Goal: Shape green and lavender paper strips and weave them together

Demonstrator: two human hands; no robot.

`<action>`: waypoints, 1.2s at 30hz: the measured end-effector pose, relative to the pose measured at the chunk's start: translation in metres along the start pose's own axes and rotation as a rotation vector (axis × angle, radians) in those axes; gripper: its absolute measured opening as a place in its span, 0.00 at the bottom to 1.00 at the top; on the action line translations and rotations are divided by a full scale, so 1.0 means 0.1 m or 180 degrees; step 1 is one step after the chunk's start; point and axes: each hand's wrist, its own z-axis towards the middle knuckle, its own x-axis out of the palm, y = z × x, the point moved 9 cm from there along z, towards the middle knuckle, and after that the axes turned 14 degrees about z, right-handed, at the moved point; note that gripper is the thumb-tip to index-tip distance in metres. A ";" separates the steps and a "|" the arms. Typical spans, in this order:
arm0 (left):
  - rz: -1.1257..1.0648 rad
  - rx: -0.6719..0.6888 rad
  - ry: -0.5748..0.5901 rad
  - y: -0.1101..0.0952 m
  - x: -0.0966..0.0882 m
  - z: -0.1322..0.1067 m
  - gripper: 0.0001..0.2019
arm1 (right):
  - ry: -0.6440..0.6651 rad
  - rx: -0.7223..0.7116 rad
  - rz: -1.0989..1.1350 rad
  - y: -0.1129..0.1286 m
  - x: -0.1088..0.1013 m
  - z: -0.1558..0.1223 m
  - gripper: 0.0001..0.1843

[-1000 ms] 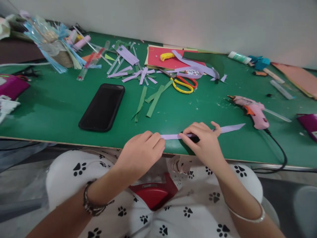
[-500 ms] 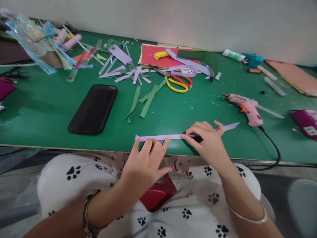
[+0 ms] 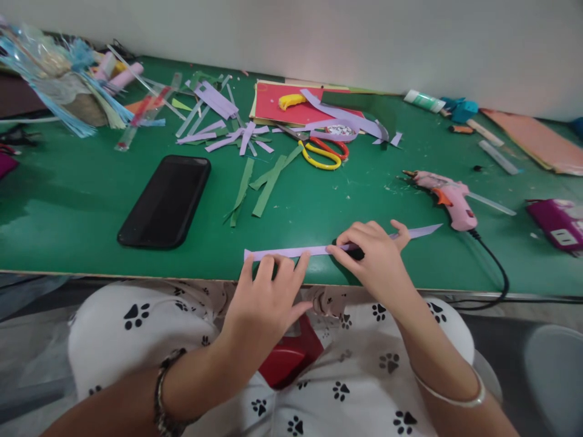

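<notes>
A long purple paper strip [image 3: 291,250] lies flat near the front edge of the green table [image 3: 91,200]. My left hand [image 3: 266,300] is open, its spread fingertips resting on the strip close to its left end. My right hand [image 3: 378,258] is curled over the middle of the strip, its fingers pinching the paper. A small dark object [image 3: 357,253] shows under its fingers; what it is I cannot make out. The strip's pointed right end [image 3: 423,231] sticks out past my right hand.
A black phone [image 3: 164,200] lies left of the hands. Green paper strips [image 3: 255,185], yellow-red scissors [image 3: 324,153], purple scraps [image 3: 218,115] and red card [image 3: 291,109] lie behind. A pink glue gun [image 3: 446,193] with its black cord [image 3: 498,270] is at right.
My left hand slid back from a closed grip on the strip and spread its fingers flat, uncovering the strip's left end. The right hand stayed in place.
</notes>
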 end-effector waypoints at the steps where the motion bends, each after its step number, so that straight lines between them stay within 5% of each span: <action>1: 0.0009 -0.0026 -0.0012 0.00 0.00 0.00 0.26 | 0.0004 0.0003 -0.0009 0.00 0.00 0.00 0.15; 7: 0.0011 0.0185 -0.0272 -0.13 -0.03 0.03 0.24 | 0.0037 0.0067 0.0127 -0.04 -0.01 0.01 0.15; 22: -0.0045 0.0206 0.0149 -0.18 0.06 0.17 0.31 | -0.0035 0.0154 0.0449 -0.33 -0.24 -0.13 0.14; 36: 0.0055 0.0170 0.0139 -0.20 0.05 0.16 0.29 | -0.0104 0.0468 0.0249 -0.46 -0.27 -0.17 0.17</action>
